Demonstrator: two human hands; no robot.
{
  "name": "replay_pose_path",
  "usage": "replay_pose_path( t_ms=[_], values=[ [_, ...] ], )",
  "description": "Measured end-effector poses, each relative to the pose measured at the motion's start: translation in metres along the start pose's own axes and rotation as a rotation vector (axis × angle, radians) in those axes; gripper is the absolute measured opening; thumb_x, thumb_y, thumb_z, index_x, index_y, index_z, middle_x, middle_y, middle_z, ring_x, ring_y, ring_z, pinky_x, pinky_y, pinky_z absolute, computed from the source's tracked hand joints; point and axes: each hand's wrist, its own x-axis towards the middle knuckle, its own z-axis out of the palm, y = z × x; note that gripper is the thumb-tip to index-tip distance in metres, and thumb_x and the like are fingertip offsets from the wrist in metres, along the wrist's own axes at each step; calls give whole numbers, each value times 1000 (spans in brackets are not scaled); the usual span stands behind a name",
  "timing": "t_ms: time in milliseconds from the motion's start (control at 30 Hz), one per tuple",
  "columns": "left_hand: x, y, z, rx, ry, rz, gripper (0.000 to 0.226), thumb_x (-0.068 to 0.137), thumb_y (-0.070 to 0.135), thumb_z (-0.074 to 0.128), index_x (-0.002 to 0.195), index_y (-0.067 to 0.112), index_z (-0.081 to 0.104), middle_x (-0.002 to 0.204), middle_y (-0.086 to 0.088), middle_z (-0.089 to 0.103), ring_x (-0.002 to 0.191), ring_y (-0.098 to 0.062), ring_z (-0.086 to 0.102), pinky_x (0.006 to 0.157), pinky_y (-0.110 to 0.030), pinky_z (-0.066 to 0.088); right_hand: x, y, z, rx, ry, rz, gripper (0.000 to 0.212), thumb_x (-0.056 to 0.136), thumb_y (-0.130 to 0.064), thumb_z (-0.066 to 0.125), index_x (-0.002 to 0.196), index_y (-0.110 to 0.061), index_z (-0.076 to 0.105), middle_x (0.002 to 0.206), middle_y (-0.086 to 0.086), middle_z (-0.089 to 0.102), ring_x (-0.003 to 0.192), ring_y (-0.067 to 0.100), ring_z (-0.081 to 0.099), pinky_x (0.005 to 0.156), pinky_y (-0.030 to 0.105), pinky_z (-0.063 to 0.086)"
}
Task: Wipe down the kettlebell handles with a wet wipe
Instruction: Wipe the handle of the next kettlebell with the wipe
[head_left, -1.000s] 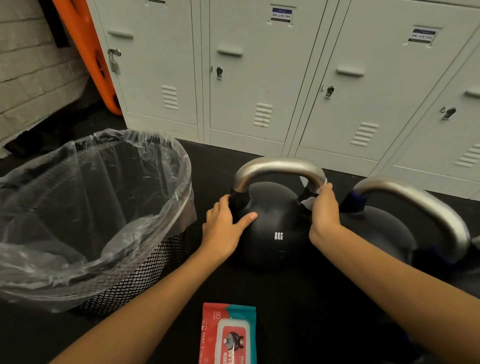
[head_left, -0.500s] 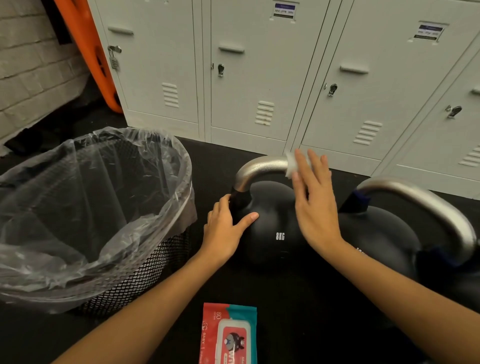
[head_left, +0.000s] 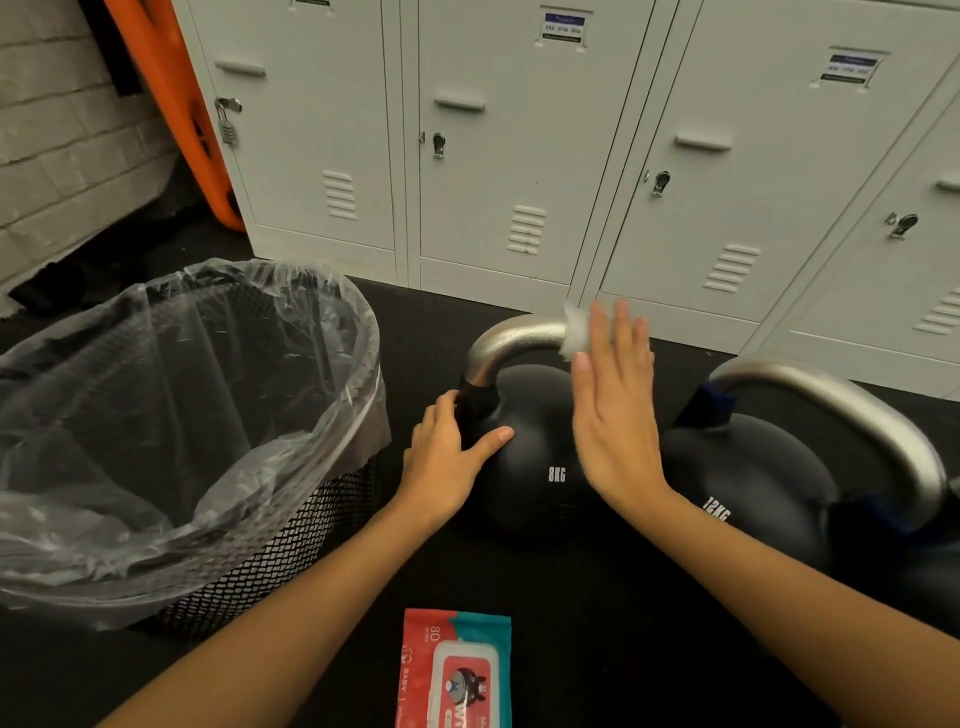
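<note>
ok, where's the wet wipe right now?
Head view, centre: the wet wipe sits on top of the 8 kg kettlebell's handle, pressed under the right hand.

handle (head_left: 519, 335): brushed metal | 8KG kettlebell (head_left: 540, 467): matt black | bin liner (head_left: 171, 415): clear crinkled plastic | bin (head_left: 291, 556): wire mesh

A row of pale grey metal lockers (head_left: 519, 156) fills the back of the room, each door with a small handle, a key lock and vent slits near the bottom. Two doors carry a paper label (head_left: 563, 26). One door on the left has a padlock (head_left: 227, 127). The floor (head_left: 597, 649) is black. At the left stands a whitish brick wall (head_left: 57, 130) — an orange board (head_left: 176, 109) leans between it and the lockers.
</note>
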Motion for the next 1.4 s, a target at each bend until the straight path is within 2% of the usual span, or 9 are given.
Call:
replay_pose_path(
  t_ms=[233, 333, 533, 700, 833, 1033, 1200, 1300, 1400],
  values=[
    [0, 0, -1, -18, -10, -9, 71, 81, 50, 67, 140, 25, 35, 138, 0, 42, 129, -21, 41, 109, -50, 34, 3, 0, -8, 715, 161, 799, 58, 99, -63, 25, 149, -36, 35, 142, -6, 48, 129, 16, 45, 115, 37, 28],
    [-1, 0, 0, -22, -4, -7, 70, 81, 51, 66, 139, 26, 35, 137, 1, 42, 128, -20, 41, 108, -50, 34, 6, -1, -10, 798, 179, 970, 61, 99, -62, 25, 147, -27, 40, 120, -3, 49, 113, 18, 49, 110, 39, 32],
    [0, -1, 1, -28, -6, -8, 72, 81, 51, 67, 140, 25, 34, 138, 0, 42, 129, -20, 41, 109, -50, 34, 30, -14, -20, 474, 199, 575, 36, 104, -38, 32, 116, -21, 63, 102, 0, 59, 100, 18, 53, 88, 32, 35],
    [0, -1, 1, -25, -12, -7, 71, 81, 51, 66, 139, 25, 34, 137, 0, 42, 128, -20, 41, 108, -50, 35, 57, -26, -21, -12, -25, 166, 38, 99, -25, 39, 64, -14, 51, 61, 1, 49, 75, 30, 50, 74, 33, 32],
    [1, -3, 1, -6, -10, -6, 74, 80, 54, 66, 140, 25, 34, 137, 0, 42, 128, -22, 41, 107, -50, 35, 55, -48, -1, -333, -113, -182, 35, 102, -29, 38, 100, -15, 70, 94, 6, 69, 97, 29, 61, 112, 45, 24],
    [1, -1, 2, 17, 11, 4, 75, 81, 53, 66, 141, 22, 34, 135, -1, 45, 126, -21, 44, 105, -49, 37, 41, -37, 11, -637, -195, -666, 30, 91, -24, 64, 120, -20, 68, 122, 5, 66, 126, 28, 56, 114, 60, 23],
    [0, -3, 3, -9, 32, 15, 67, 80, 50, 69, 136, 26, 39, 130, 3, 47, 124, -19, 46, 106, -48, 36, 51, -19, -26, -343, -246, -453, 39, 104, -37, 36, 138, -31, 53, 135, -7, 59, 132, 14, 48, 119, 44, -1],
    [0, -4, 3, -31, 23, 18, 67, 80, 51, 69, 136, 28, 39, 129, 4, 46, 124, -19, 45, 107, -48, 36, 63, -17, -37, -159, -310, -260, 34, 105, -38, 35, 118, -31, 65, 114, -6, 68, 111, 17, 57, 116, 37, 17],
    [0, -5, 4, -44, 23, 13, 68, 80, 51, 69, 137, 28, 38, 130, 4, 46, 124, -18, 45, 107, -47, 37, 69, -31, -31, -217, -312, -263, 32, 104, -37, 36, 84, -26, 59, 76, -6, 56, 80, 26, 53, 73, 32, 36]
  ],
)
